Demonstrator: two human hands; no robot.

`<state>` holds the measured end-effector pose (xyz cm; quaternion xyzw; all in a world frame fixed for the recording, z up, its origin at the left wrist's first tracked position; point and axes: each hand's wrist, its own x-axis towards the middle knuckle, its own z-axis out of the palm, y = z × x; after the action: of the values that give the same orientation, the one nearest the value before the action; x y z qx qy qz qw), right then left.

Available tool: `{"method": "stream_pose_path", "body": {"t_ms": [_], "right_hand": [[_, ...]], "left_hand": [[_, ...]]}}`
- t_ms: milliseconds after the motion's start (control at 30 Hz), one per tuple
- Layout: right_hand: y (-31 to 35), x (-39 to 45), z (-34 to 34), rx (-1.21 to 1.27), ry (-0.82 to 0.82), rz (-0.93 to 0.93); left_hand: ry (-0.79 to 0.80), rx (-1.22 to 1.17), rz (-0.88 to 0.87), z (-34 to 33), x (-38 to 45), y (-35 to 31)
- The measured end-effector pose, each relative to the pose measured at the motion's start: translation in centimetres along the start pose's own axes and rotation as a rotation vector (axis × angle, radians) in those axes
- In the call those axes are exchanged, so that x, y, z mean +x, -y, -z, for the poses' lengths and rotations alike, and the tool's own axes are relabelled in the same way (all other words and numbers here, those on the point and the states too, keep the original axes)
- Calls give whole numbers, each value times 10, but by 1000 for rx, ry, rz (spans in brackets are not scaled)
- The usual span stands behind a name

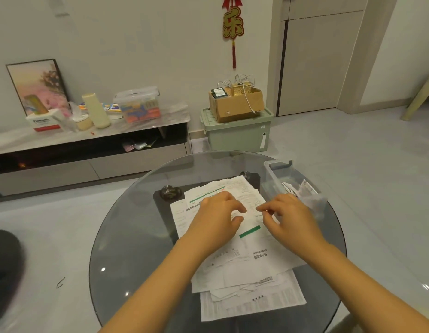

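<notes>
Centrally on the round glass desk, the paper pile stops short of the rim, and bare glass runs from 7 to 11 o'clock. The right hand pinches a slip atop the pile with narrowed fingers. The left hand curls its fingers at the slip's 9 o'clock edge; I cannot tell whether it grips. A clear box crowds the 2 o'clock rim.

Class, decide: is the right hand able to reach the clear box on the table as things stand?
Probably yes: the right hand is just beside the clear box, with nothing between them.
</notes>
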<state>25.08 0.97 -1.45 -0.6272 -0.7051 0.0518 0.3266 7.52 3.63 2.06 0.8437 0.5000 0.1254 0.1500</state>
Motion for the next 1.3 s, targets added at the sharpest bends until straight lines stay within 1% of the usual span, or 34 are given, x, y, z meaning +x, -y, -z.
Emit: {"method": "stream_pose_path", "body": {"t_ms": [100, 200, 300, 400, 500, 567, 700, 867, 934, 1034, 1134, 1200, 1300], "right_hand": [[3, -6, -12, 7, 108, 58], [6, -9, -22, -17, 199, 102], [9, -9, -29, -26, 276, 128], [11, -9, -32, -35, 350, 163], [9, -8, -31, -65, 454, 196], [9, -7, -31, -79, 488, 216], [8, -5, -32, -84, 465, 234], [10, -5, -36, -70, 354, 326], [13, -4, -35, -18, 352, 286], [17, -4, -28, 200, 376, 102], [18, -5, -26, 359, 368, -4], [19, -6, -28, 408, 349, -55], [23, -5, -34, 451, 302, -135]], "left_hand": [[150, 75, 93, -5, -20, 11], [307, 137, 118, -14, -33, 24], [367, 78, 108, -27, -37, 36], [367, 13, 111, -35, -37, 44], [295, 9, 54, -37, -33, 50], [256, -20, 43, -34, -33, 54], [217, -66, 54, -28, -36, 55], [177, -133, 47, -22, -37, 55], [179, -207, 46, -18, -39, 55], [195, -370, 73, -12, -42, 54], [200, -507, 114, -10, -42, 56], [177, -559, 155, -14, -40, 58], [93, -656, 248, -21, -35, 59]]}}
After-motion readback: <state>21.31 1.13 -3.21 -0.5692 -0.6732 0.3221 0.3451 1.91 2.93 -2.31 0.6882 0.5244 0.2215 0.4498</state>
